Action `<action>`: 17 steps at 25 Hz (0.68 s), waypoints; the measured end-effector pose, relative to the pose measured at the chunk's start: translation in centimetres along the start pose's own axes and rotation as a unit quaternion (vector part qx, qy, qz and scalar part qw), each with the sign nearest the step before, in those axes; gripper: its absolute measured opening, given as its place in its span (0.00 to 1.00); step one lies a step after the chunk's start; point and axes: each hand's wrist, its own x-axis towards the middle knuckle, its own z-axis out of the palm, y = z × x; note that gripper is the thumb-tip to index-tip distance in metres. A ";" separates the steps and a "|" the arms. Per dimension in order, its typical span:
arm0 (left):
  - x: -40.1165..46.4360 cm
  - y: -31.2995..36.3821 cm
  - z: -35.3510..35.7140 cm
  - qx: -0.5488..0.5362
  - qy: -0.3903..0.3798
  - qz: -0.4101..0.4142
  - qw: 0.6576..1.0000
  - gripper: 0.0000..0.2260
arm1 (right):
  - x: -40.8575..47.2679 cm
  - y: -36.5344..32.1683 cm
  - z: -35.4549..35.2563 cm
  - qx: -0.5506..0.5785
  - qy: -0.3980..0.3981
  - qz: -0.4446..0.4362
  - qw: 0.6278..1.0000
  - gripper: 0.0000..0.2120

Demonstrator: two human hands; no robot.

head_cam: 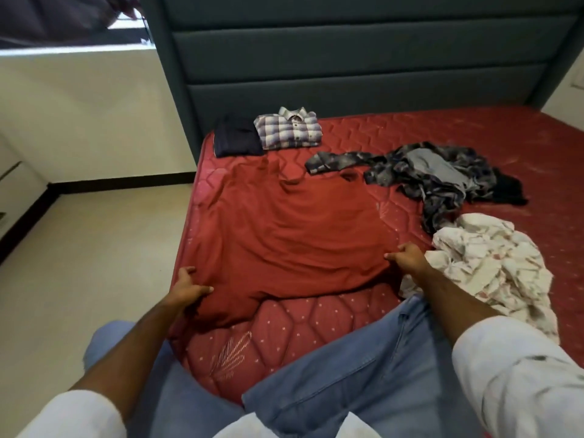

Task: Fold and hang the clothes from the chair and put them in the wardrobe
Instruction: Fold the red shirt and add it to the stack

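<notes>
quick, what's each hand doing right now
Left hand: grips the near left corner of the red shirt.
Right hand: pinches the shirt's near right edge.

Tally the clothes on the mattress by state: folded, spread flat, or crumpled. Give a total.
Folded: 2, the plaid shirt and the dark garment beside it.
Spread flat: 1, the red shirt, gripped at its near hem by the left hand and the right hand.
Crumpled: at least 2, the grey patterned heap, which may hold more than one piece, and the white printed garment.
Total: at least 5.
</notes>
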 end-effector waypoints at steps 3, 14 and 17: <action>0.2 -0.7 -0.6 -0.023 -0.027 -0.015 0.999 0.30 | -0.1 0.2 -0.8 -0.164 -0.047 -0.055 0.984 0.10; -0.1 -0.7 -0.1 0.211 0.026 0.090 0.973 0.33 | -0.8 1.7 -2.2 -0.329 -0.130 -0.046 0.934 0.28; -1.0 -1.2 1.4 0.408 0.178 0.303 0.843 0.27 | -2.6 0.2 -1.3 -0.470 -0.024 -0.190 0.862 0.32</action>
